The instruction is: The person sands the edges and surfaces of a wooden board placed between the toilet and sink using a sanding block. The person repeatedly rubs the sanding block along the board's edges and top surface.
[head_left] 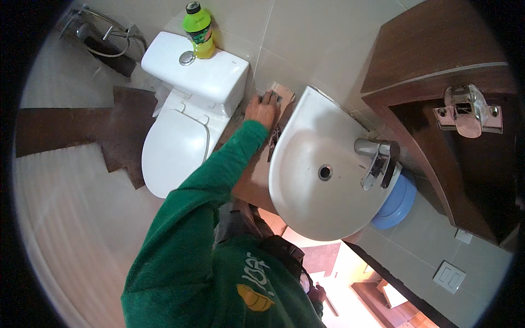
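Note:
My left hand (261, 111) reaches in a green sleeve into the gap between the white toilet (178, 143) and the white washbasin (306, 164). Its fingers bend down at a light-brown flat piece (285, 97), with something small and grey under the fingertips that I cannot make out. Dark thin scraps (273, 141) lie just below, beside the basin's rim. Low in the picture, my right hand (316, 293) hangs near my body, small and dim, with its fingers too unclear to read.
A yellow-green bottle (200, 34) with a black cap stands on the toilet tank. Over the basin juts a chrome tap (377, 156), with a blue tub (398, 201) behind. A dark wooden cabinet (432, 49) hangs right. Brown sheets (60, 128) cover floor at left.

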The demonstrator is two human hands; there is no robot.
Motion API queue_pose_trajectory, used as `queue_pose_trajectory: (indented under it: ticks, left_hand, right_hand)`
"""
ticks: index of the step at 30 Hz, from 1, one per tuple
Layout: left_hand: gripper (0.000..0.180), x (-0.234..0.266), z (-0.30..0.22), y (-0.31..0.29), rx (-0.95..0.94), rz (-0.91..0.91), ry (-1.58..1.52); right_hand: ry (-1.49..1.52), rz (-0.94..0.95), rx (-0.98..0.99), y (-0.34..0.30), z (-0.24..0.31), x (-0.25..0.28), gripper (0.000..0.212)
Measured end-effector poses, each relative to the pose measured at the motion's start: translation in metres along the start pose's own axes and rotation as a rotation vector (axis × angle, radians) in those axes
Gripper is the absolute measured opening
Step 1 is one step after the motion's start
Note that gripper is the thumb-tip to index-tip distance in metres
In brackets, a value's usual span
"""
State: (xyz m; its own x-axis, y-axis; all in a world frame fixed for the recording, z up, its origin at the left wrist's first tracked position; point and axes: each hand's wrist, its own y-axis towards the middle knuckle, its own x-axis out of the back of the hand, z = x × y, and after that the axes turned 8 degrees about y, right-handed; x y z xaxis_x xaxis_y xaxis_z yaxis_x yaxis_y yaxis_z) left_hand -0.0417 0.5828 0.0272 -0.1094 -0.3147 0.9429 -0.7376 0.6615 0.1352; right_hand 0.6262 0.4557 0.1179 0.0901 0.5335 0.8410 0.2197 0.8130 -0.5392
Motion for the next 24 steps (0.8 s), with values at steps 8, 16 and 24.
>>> queue_pose_trajectory:
  ticks: [8, 16, 24]
  left_hand:
    - [0.035, 0.044, 0.026, -0.145, -0.022, -0.055, 0.063]
    - [0.033, 0.003, 0.029, -0.068, -0.146, -0.175, 0.075]
    - [0.032, 0.018, 0.019, -0.113, -0.015, -0.191, 0.043]
  right_hand:
    - [0.004, 0.091, -0.010, -0.001, -0.011, -0.019, 0.040]
    - [0.027, 0.015, 0.063, 0.031, -0.005, -0.012, 0.045]
    - [0.101, -0.042, -0.010, 0.031, 0.001, 0.002, 0.048]
